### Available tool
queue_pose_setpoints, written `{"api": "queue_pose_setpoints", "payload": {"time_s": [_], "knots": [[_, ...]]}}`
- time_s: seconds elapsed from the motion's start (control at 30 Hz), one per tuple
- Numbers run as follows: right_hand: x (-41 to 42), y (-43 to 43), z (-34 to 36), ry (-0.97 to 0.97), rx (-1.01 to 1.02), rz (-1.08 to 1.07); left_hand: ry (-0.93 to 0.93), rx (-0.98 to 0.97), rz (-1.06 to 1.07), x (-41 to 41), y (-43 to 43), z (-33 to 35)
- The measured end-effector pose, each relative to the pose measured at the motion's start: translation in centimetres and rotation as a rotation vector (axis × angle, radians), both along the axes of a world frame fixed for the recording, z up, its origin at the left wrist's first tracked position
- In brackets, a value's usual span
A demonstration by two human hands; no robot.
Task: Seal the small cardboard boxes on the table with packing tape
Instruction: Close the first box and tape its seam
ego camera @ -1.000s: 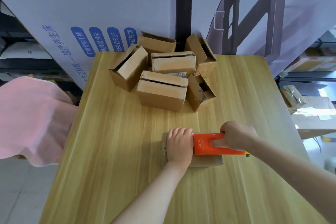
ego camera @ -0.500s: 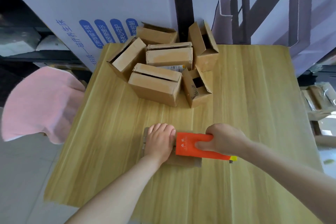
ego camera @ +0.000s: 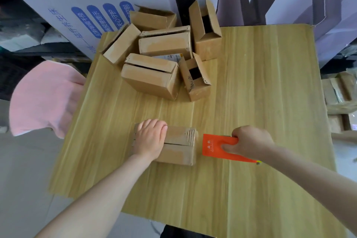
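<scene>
A small cardboard box (ego camera: 179, 145) lies on the wooden table (ego camera: 260, 87) in front of me, its top flaps closed with a seam running left to right. My left hand (ego camera: 150, 138) rests flat on the box's left half, fingers together, pressing it down. My right hand (ego camera: 249, 142) grips an orange tape dispenser (ego camera: 216, 147) just off the box's right end. A gap of bare table shows between dispenser and box. The tape itself is too clear to make out.
Several small cardboard boxes (ego camera: 152, 75) are piled at the table's far side, some with open ends. A large white carton with blue print (ego camera: 87, 6) stands behind them. A pink cloth (ego camera: 42, 96) hangs left of the table. More cartons (ego camera: 340, 91) sit at the right.
My right hand has drawn the orange dispenser rightward, off the top of the box and past its right end. My left hand stays pressed on the box's left half.
</scene>
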State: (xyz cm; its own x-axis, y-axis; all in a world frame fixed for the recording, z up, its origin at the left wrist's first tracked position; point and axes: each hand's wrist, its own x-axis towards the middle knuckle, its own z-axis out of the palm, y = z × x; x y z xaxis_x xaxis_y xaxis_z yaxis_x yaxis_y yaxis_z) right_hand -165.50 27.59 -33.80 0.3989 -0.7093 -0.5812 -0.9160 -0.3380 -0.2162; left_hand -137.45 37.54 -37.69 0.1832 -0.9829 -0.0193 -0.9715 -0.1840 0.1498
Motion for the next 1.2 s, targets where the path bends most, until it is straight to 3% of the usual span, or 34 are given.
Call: {"api": "queue_pose_setpoints", "payload": {"time_s": [0.2, 0.57, 0.7, 0.97, 1.13, 1.2], "knots": [[4.6, -0.6, 0.8, 0.069, 0.019, 0.069, -0.005, -0.001, 0.001, 0.0, 0.0, -0.2], [9.2, 1.4, -2.3, 0.25, 0.07, -0.106, 0.083, -0.06, 0.002, 0.1, -0.2, -0.6], [6.5, 0.7, -0.7, 0.225, 0.065, -0.301, 0.116, -0.017, -0.019, 0.5, 0.0, -0.6], [4.1, 2.8, 4.5, -0.022, -0.18, -0.58, 0.184, 0.043, 0.001, 0.8, 0.4, -0.2], [3.7, 5.2, 8.5, -0.508, -0.208, -0.747, 0.301, 0.019, 0.509, -0.3, 1.2, 1.1], [4.1, 6.1, 9.8, -0.638, -0.225, -0.753, 0.396, 0.117, 0.656, -1.4, 1.6, 1.9]]}}
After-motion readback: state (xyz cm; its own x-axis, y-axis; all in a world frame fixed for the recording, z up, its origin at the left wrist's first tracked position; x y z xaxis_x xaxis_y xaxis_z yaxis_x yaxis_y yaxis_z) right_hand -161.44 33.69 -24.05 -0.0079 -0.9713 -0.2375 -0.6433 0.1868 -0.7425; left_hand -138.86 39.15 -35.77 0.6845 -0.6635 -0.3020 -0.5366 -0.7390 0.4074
